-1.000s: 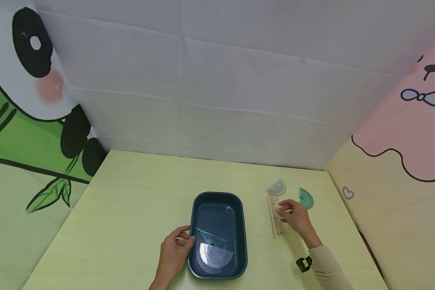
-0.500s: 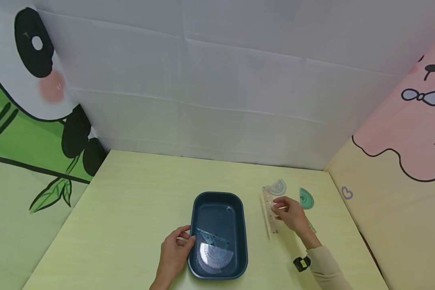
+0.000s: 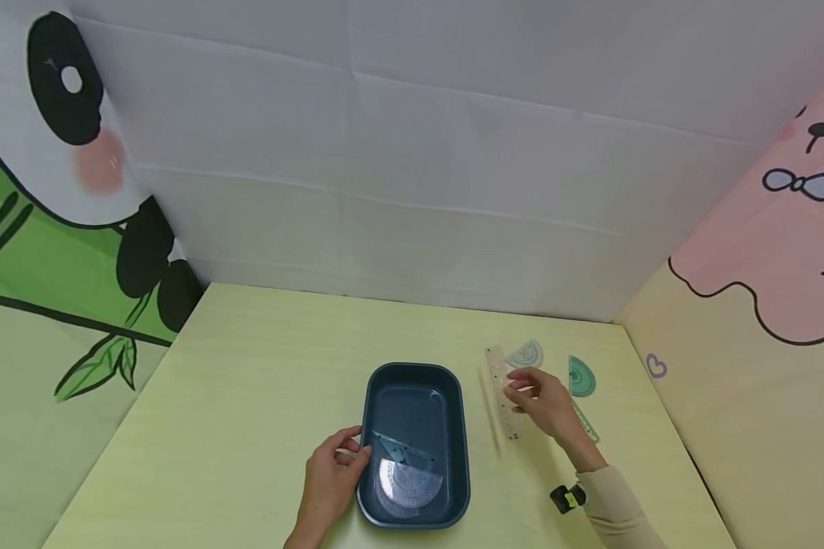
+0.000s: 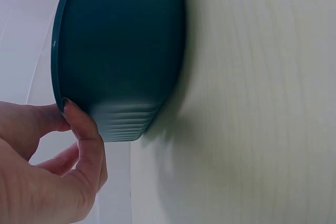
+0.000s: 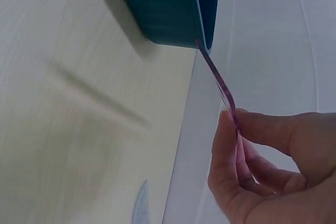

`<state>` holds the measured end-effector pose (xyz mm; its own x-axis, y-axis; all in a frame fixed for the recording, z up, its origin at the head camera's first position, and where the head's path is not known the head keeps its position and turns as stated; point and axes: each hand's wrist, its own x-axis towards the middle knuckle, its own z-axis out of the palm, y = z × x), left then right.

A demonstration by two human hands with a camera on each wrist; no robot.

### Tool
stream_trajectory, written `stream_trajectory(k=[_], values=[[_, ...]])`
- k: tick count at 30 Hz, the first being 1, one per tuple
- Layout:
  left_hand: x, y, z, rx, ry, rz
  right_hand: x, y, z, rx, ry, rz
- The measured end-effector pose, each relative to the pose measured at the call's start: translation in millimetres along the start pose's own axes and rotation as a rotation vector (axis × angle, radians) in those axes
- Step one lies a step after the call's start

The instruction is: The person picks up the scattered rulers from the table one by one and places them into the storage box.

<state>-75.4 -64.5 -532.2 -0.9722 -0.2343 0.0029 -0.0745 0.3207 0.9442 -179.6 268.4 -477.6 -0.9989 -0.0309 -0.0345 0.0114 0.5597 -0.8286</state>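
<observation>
A dark blue tray (image 3: 414,383) stands on the table, with a blue triangle ruler (image 3: 393,447) and a clear protractor (image 3: 408,488) inside. My left hand (image 3: 331,480) pinches the tray's left rim; the left wrist view shows this hand (image 4: 58,166) with thumb and finger on the rim of the tray (image 4: 121,40). To the right of the tray, my right hand (image 3: 548,408) holds a clear pinkish ruler (image 3: 497,381) above the table. Seen from the right wrist, the hand (image 5: 273,166) pinches the thin ruler (image 5: 220,81) between thumb and fingers.
A pale protractor (image 3: 527,353) lies beyond the right hand, and a green protractor (image 3: 580,376) lies farther right. Partly behind the right forearm is a green ruler (image 3: 586,422). White cloth (image 3: 412,175) rises behind the table (image 3: 268,366), and printed walls flank it.
My right hand has moved left toward the tray with the pinkish ruler, uncovering more of the green ruler. The left hand has stayed on the rim.
</observation>
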Motion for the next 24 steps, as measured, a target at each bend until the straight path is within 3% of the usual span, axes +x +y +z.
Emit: stream_trajectory(k=[24], values=[[1.2,-2.3,-0.4,-0.008,-0.002,0.016,7.0,-30.5,25.5,0.052,-0.091,-0.077]])
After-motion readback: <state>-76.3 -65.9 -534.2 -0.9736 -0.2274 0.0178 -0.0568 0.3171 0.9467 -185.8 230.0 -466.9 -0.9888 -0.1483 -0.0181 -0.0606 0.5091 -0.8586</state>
